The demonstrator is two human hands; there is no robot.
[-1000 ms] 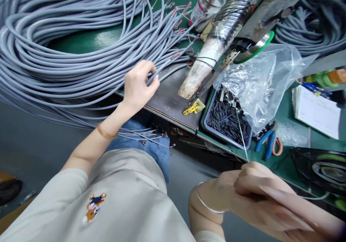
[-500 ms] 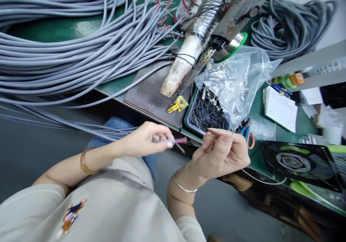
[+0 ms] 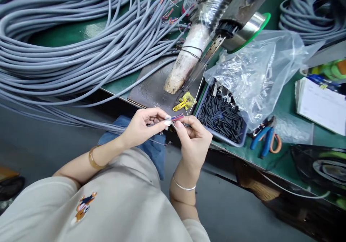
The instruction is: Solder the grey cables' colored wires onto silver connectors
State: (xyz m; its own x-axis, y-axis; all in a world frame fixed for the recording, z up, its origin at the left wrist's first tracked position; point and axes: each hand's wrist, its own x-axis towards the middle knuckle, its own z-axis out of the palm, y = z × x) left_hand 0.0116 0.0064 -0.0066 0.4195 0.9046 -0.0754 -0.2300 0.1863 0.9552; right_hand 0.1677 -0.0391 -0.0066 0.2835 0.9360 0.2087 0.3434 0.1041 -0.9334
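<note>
My left hand (image 3: 144, 128) pinches a cable near its stripped end, just off the front edge of the bench. Thin red, blue and purple wires (image 3: 177, 117) fan out of that end to the right. My right hand (image 3: 195, 135) has its thumb and forefinger closed at these wires, almost touching the left fingertips. A pale strand shows between the two hands. Beyond them, a yellow clip-like piece (image 3: 180, 105) lies on a dark board (image 3: 151, 78). Right of the board, a bin (image 3: 239, 141) holds many short black tubes (image 3: 220, 117) and some metal connectors.
Bundles of grey cable (image 3: 89, 63) cover the left of the bench. A soldering iron (image 3: 207, 56) and a foil-wrapped duct (image 3: 183, 62) slant down over the board. A clear plastic bag (image 3: 259, 69), solder spool (image 3: 247, 31), blue-handled cutters (image 3: 266, 139) and paper pad (image 3: 321, 103) stand to the right.
My right hand has moved left and come up to the wires at the cable end. My left hand has shifted slightly upward. The camera view has swung a little.
</note>
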